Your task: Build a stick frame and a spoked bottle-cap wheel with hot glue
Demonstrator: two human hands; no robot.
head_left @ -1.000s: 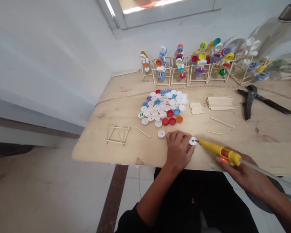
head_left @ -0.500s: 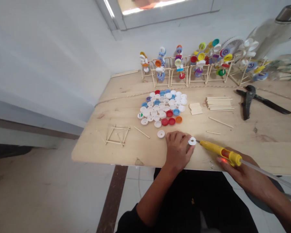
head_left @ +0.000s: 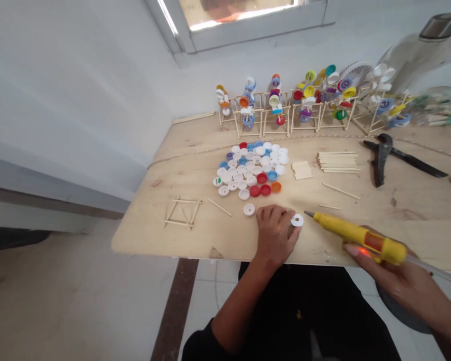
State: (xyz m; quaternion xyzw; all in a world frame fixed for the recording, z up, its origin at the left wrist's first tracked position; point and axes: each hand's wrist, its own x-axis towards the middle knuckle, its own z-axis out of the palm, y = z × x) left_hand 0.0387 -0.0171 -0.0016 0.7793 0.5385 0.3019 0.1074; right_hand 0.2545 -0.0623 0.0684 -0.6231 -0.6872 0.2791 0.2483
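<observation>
My left hand (head_left: 275, 231) rests on the wooden board (head_left: 195, 235) near its front edge, fingers curled, pinching a white bottle cap (head_left: 296, 220) with a hole in its middle. My right hand (head_left: 394, 278) grips a yellow soldering tool (head_left: 355, 235) whose red light glows. The tool's metal tip points left and hangs a short way right of the cap, not touching it. Another white cap with a hole (head_left: 249, 209) lies just left of my left hand.
A pile of several coloured bottle caps (head_left: 252, 168) lies mid-board, with stacks of wooden sticks (head_left: 337, 162) to its right. Black pliers (head_left: 383, 156) lie far right. Stick-and-cap models (head_left: 285, 103) line the back edge. A square stick frame (head_left: 182, 210) sits left.
The soldering tool has drawn back to the right, its tip lifted away from the hole in the cap. My left hand still holds the cap in place.
</observation>
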